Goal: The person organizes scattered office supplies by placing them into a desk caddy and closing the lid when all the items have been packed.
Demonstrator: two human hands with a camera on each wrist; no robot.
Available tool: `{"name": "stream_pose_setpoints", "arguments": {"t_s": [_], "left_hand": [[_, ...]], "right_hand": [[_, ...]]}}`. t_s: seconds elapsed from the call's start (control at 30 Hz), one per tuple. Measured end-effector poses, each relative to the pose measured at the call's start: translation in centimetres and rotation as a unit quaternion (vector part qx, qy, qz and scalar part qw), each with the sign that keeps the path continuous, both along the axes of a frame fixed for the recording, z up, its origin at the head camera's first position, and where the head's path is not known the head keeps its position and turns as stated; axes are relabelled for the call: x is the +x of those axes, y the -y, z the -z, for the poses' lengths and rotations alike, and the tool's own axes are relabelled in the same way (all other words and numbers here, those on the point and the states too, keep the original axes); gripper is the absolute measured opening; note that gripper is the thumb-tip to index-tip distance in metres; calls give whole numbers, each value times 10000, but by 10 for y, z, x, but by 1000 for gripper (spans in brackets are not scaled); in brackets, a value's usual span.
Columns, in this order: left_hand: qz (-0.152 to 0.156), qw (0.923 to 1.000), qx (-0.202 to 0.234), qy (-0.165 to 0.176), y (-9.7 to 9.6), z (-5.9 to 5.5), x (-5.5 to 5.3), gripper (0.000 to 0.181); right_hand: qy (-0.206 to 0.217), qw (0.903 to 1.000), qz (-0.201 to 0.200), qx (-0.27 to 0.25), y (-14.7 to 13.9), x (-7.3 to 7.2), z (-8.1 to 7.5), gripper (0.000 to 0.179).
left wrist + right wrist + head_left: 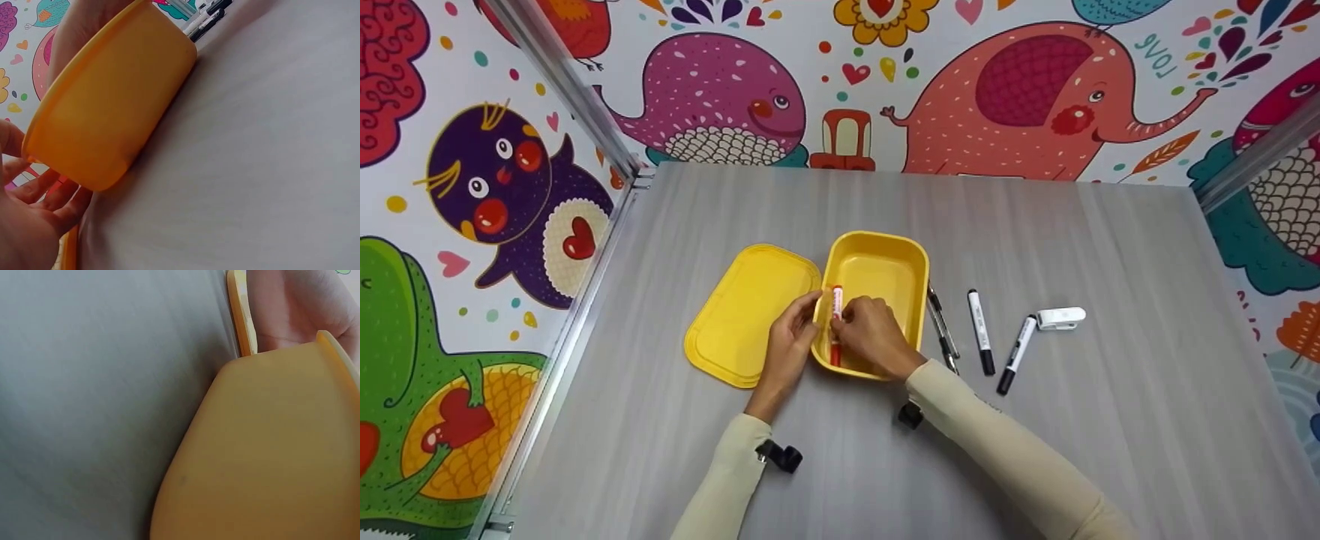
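A yellow plastic box [883,247] stands uncovered on the table, seen from outside as a yellow wall in both wrist views. At its left side my left hand [789,341] holds the wall, thumb at the rim and fingers along the outside. My right hand [877,334] reaches into the box and pinches a white marker with red ends [838,300], which lies lengthwise along the left inner wall. In the left wrist view the right hand [84,34] is partly hidden behind the box. The yellow lid [750,315] lies flat beside the left hand.
Right of the box lie dark pens [941,330], a white marker with black ends [980,330], another black-capped marker [1018,354] and a small white stapler-like object [1061,319]. Patterned walls [720,97] border the grey table [1110,450] at back and sides.
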State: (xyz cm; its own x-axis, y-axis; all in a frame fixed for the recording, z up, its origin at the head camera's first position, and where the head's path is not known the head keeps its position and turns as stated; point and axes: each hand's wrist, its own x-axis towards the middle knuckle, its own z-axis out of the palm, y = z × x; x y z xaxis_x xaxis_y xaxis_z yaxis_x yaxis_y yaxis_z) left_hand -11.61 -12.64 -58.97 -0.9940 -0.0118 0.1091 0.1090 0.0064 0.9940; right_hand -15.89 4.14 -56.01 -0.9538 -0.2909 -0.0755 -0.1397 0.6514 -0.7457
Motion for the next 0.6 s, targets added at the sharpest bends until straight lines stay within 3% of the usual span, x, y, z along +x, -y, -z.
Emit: {"name": "stream_pose_setpoints", "arguments": {"t_s": [0.2, 0.43, 0.6], "left_hand": [[11, 9999, 102, 42, 1, 1, -1, 51], [5, 9998, 196, 45, 0, 1, -1, 52], [22, 9997, 230, 67, 1, 2, -1, 53]], "right_hand": [[-150, 9998, -20, -114, -8, 2, -3, 16], [-891, 9956, -178, -234, -19, 7, -10, 18], [-1174, 9922, -203, -366, -31, 9, -17, 22]]}}
